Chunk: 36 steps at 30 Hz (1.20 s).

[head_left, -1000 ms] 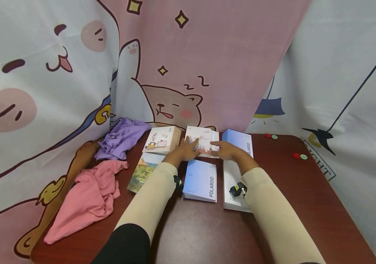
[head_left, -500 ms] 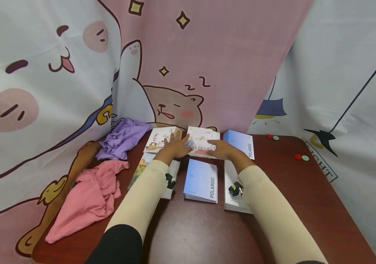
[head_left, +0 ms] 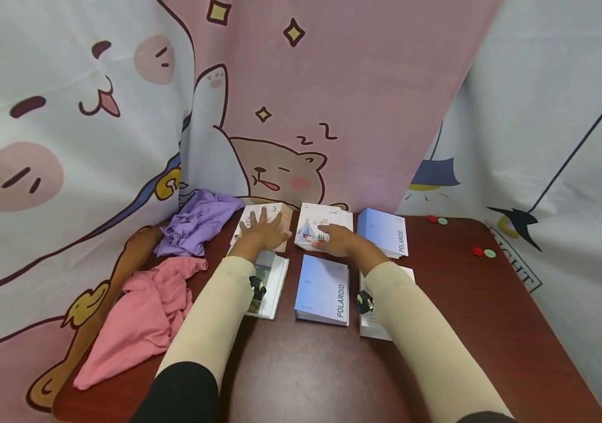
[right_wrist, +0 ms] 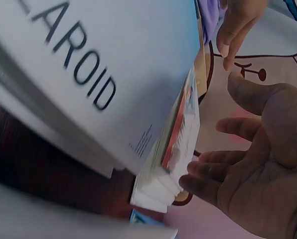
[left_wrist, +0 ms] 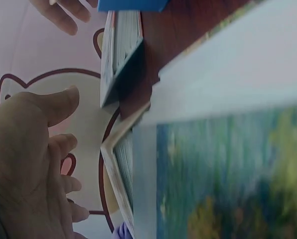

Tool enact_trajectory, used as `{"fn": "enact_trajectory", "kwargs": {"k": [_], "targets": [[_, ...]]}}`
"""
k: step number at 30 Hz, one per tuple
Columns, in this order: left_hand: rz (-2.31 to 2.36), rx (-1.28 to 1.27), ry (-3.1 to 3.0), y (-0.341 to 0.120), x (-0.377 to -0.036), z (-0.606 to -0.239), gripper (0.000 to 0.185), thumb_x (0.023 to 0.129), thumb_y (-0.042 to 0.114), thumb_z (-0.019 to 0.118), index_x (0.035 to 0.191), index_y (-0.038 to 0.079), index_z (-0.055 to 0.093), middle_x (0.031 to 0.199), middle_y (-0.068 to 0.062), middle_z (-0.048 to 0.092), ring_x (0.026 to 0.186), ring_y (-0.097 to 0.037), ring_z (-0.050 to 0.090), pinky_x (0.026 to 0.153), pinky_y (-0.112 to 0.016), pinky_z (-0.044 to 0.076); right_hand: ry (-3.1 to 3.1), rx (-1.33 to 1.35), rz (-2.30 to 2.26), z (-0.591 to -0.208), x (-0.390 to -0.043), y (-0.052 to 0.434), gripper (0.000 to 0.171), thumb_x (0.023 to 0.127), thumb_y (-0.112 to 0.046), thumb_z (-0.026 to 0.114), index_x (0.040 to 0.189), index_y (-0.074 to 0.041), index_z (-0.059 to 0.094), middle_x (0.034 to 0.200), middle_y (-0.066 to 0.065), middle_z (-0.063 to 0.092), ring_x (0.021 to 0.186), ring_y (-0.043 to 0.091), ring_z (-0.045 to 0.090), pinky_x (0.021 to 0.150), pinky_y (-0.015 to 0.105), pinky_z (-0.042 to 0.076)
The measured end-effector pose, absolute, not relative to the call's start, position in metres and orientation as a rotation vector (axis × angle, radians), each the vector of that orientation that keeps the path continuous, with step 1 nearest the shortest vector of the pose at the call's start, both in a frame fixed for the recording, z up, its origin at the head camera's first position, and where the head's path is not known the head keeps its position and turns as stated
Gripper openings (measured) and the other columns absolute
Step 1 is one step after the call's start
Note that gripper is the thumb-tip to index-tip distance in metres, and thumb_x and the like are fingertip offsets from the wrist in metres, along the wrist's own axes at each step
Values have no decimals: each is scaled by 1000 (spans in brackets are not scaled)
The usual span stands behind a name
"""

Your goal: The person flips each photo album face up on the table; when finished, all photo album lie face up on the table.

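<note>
My left hand (head_left: 262, 231) lies flat with fingers spread on a cream illustrated book (head_left: 274, 212) at the back of the dark red table (head_left: 311, 376). My right hand (head_left: 335, 239) rests with relaxed fingers on a white book with a colourful drawing (head_left: 327, 218) beside it. The left wrist view shows the left hand (left_wrist: 31, 164) open beside book edges. In the right wrist view the right hand (right_wrist: 260, 164) has its fingertips at the white book's edge (right_wrist: 181, 144). A pale blue Polaroid book (head_left: 323, 289) lies between my forearms.
A landscape-cover book (head_left: 269, 282) lies under my left forearm and a white book (head_left: 382, 326) under my right. Another blue book (head_left: 385, 230) sits back right. Purple cloth (head_left: 197, 223) and pink cloth (head_left: 142, 317) lie left. Small round chips (head_left: 481, 252) sit far right.
My left hand has slid left off the white drawn book onto the cream book. My right hand has shifted left onto the white book.
</note>
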State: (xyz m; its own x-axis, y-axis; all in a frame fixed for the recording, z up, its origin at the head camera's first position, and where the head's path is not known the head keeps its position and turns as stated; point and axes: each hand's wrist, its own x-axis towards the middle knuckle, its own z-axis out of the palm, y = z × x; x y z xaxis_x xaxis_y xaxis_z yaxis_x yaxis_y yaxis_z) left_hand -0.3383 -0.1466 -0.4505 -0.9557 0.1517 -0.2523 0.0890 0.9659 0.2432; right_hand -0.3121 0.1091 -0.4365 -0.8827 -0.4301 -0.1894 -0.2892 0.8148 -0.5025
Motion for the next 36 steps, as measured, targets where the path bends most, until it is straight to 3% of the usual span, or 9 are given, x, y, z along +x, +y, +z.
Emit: {"fn": "enact_trajectory", "kwargs": {"k": [12, 19, 26, 36], "targets": [[366, 101, 2807, -170, -336, -454, 85, 109, 65, 44, 178, 28, 11, 183, -25, -7, 168, -58, -5, 130, -81, 1, 2611, -530, -675, -431, -310, 70, 89, 108, -60, 57, 174, -9, 27, 180, 22, 28, 169, 42, 22, 137, 60, 22], [400, 86, 2764, -179, -354, -478, 94, 103, 77, 44, 178, 30, 11, 183, -26, -1, 166, -62, 5, 126, -86, 3, 2571, -550, -710, -434, -310, 52, 86, 110, -54, 58, 175, -9, 25, 180, 20, 28, 169, 40, 23, 136, 58, 25], [486, 90, 2755, -181, -346, -473, 92, 107, 68, 47, 178, 21, 12, 183, -26, 3, 163, -66, 3, 131, -80, 8, 2568, -549, -773, -436, -310, 42, 81, 111, -49, 61, 173, -8, 30, 177, 20, 35, 167, 41, 28, 134, 59, 30], [434, 83, 2795, -179, -338, -471, 97, 103, 68, 55, 177, 19, 15, 183, -25, 6, 162, -69, 8, 125, -81, 26, 2581, -585, -735, -443, -312, 38, 80, 111, -51, 58, 173, -7, 31, 175, 20, 39, 166, 41, 33, 134, 58, 31]]}}
